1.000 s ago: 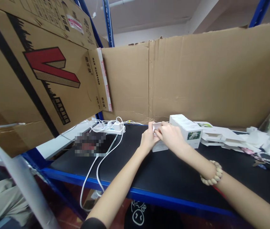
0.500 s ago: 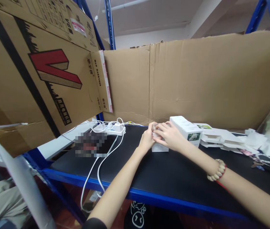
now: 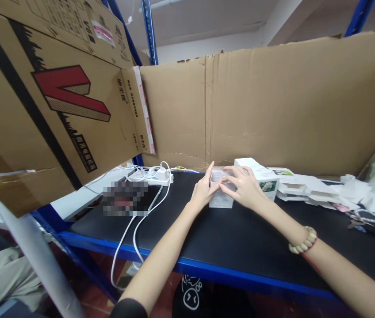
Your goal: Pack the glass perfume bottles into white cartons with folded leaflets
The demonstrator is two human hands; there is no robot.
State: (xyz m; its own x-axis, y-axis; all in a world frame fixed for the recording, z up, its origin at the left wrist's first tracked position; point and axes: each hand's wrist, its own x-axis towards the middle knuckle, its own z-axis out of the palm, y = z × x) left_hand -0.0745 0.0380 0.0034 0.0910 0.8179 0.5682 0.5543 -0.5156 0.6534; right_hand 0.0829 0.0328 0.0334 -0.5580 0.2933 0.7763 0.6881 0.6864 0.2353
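**Both hands on a small white box at mid-frame**

At the bottom edge the two forearms enter and converge toward the centre. The right wrist wears a bead bracelet (image 3: 303,241). Beneath them runs the blue front edge (image 3: 240,278) of the shelf, and the black mat (image 3: 227,234) between that edge and the hands lies bare, as does the strip of mat left of the left arm up to the white cables (image 3: 134,229).

The left hand (image 3: 202,192) presses against the left side of the small white box (image 3: 220,199), thumb raised, fingers loosely curled around it. The right hand (image 3: 245,187) rests on the box's top from the right, fingers spread and lying flat rather than clenched. The box stands upright on the mat at centre frame.

Just behind and right of it, touching the right hand, sits a longer white carton (image 3: 263,177), then flat white packaging (image 3: 307,192) toward the right edge. At left centre lies a power strip (image 3: 152,177). A cardboard wall (image 3: 273,110) closes the back; another cardboard sheet (image 3: 48,101) overhangs the upper left.
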